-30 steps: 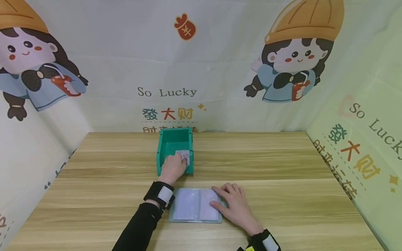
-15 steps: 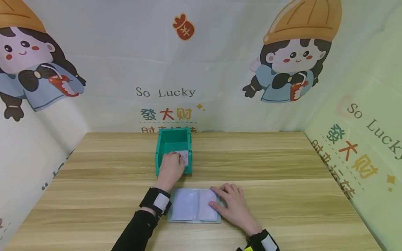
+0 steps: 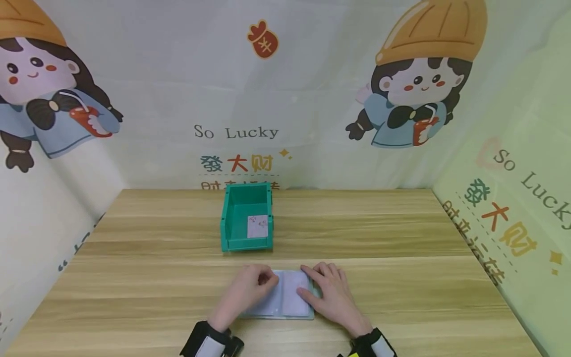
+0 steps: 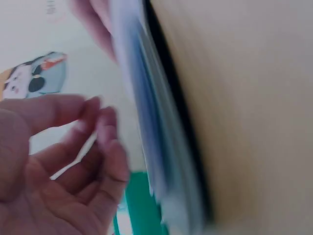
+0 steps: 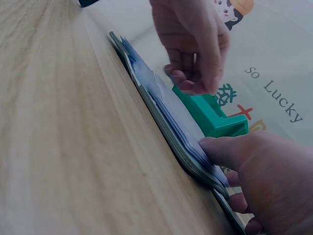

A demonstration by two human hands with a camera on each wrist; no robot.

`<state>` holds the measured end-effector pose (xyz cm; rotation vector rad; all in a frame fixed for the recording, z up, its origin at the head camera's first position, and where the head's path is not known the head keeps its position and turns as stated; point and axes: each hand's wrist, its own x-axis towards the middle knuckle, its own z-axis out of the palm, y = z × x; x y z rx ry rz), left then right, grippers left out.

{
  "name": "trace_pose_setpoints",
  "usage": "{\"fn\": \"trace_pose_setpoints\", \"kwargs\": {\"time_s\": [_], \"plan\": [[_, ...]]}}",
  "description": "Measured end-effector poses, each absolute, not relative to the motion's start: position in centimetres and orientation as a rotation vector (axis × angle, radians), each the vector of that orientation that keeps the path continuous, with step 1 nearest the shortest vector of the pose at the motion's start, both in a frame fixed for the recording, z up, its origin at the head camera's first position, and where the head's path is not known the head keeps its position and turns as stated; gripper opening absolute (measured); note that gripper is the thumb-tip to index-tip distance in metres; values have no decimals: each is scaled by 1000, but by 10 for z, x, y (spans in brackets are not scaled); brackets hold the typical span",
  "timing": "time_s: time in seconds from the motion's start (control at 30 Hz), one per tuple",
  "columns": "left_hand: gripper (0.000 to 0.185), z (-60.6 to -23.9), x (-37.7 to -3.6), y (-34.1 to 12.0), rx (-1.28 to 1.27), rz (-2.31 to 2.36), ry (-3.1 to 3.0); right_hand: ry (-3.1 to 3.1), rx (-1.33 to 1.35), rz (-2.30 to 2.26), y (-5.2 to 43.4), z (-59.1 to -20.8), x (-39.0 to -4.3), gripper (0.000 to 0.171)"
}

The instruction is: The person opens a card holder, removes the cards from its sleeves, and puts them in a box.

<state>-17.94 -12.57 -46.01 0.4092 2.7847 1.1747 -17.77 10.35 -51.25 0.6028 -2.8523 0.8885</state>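
A small card album (image 3: 296, 302) lies spread on the table, with clear sleeves and a pale blue-grey cover. Over its left page, my left hand (image 3: 250, 290) has its thumb and index fingertips together. Nothing shows between them in either wrist view, where this hand (image 4: 73, 156) appears just off the pages. My right hand (image 3: 334, 295) rests at the album's right side, fingers mostly extended. Its thumb (image 5: 215, 147) presses on the right page, while the other fingers lie along the edge. Beyond the album, a patterned card (image 3: 257, 226) lies in the green bin (image 3: 246, 245).
The wooden table (image 3: 379, 228) extends widely on both sides of the album. A printed cloth backdrop (image 3: 312, 99) rises behind its back edge and along both sides. Near the back edge, the bin stands left of the middle with its low front toward me.
My left hand has left the bin and come back toward me to the album's left page, leaving the patterned card in view inside the bin. The right hand has stayed in place.
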Motion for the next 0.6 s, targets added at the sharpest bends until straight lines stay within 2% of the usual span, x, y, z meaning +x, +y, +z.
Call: {"fn": "trace_pose_setpoints", "kwargs": {"time_s": [0.2, 0.37, 0.6], "plan": [[7, -464, -173, -127, 518, 1254, 2612, -2854, 607, 886, 103, -512, -177, 58], [24, -467, -174, -128, 547, 1272, 2574, -2854, 603, 886, 103, -512, -178, 58], [29, -472, -171, -125, 525, 1272, 2595, -2845, 585, 883, 103, -513, -178, 54]]}}
